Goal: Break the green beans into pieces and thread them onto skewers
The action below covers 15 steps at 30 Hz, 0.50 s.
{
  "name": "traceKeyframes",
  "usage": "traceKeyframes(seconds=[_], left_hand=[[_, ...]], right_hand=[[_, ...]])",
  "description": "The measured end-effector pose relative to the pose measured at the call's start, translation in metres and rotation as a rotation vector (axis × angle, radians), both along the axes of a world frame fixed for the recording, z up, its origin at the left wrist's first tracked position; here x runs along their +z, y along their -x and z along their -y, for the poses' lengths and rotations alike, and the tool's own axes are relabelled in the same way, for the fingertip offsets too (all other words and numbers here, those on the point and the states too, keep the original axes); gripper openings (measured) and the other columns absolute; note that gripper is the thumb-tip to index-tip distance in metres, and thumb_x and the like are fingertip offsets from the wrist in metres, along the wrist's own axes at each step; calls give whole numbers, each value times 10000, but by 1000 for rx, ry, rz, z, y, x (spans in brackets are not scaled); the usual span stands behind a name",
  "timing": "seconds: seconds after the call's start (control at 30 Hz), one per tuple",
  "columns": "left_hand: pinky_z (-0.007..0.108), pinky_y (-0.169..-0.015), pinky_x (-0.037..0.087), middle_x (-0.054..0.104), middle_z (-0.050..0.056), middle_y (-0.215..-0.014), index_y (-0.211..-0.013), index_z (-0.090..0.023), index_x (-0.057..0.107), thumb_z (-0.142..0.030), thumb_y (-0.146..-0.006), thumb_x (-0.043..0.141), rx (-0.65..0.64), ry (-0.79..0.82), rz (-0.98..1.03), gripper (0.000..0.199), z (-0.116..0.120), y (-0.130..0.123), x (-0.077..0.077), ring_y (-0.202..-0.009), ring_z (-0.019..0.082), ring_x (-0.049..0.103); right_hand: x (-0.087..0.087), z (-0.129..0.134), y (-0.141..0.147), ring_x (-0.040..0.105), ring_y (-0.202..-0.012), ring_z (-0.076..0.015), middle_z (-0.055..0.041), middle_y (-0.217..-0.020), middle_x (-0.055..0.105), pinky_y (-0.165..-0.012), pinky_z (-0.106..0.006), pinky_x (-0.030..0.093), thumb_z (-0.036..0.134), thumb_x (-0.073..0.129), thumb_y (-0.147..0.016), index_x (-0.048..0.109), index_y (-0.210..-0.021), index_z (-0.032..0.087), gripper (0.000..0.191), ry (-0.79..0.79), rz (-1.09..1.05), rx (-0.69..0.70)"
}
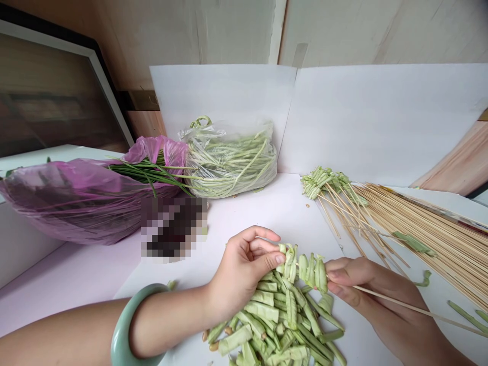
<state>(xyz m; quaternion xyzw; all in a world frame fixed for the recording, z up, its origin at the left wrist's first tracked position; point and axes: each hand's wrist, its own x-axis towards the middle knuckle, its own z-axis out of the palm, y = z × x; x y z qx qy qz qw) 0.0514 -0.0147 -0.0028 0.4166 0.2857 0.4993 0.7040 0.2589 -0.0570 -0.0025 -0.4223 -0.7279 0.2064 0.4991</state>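
Note:
My right hand (375,287) pinches a thin wooden skewer (404,304) whose bare end runs off toward the lower right. Short cut pieces of green bean (313,272) are threaded side by side along its other end. At the skewer's left tip, my left hand (253,259) holds a bean piece (282,254) between thumb and fingers. Below both hands lies a heap of cut bean pieces (282,325), with a few brown seeds among them. A green bangle (127,320) circles my left wrist.
Finished bean skewers (324,182) lie at the back right, beside many bare wooden skewers (415,223). A clear bag of long beans (232,160) and a purple bag (87,203) with thin green stalks stand at the back left. White boards (381,117) line the wall.

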Motion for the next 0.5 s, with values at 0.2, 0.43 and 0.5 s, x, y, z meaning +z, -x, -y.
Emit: traceKeyframes(seconds=[0.2,0.43,0.5], left_hand=[[213,-656,442,657,-8,-667,-875,-140,628,-363,-616,874,-4,13,-32,421,2,0,0,-633,85,572],[209,-648,458,641,-18,-678,-900,-148,603,-233,-593,888,-44,-11,34,428,3,-1,-1,-627,80,576],[221,-662,473,642,-10,-697,-919,-148,592,-186,-602,874,-52,-37,31,426,3,-2,-2,-650,93,589]], right_hand=[[0,0,2,685,-625,-155,15,-702,709,-508,-184,537,251,671,-836,625,-728,270,118,84,-35,25],[2,-3,-2,624,-547,-162,-13,-643,670,-461,-217,503,408,658,-840,665,-726,247,197,290,-44,-5],[2,-5,-3,623,-568,-167,-23,-642,672,-481,-225,504,437,670,-829,675,-745,242,213,387,-101,17]])
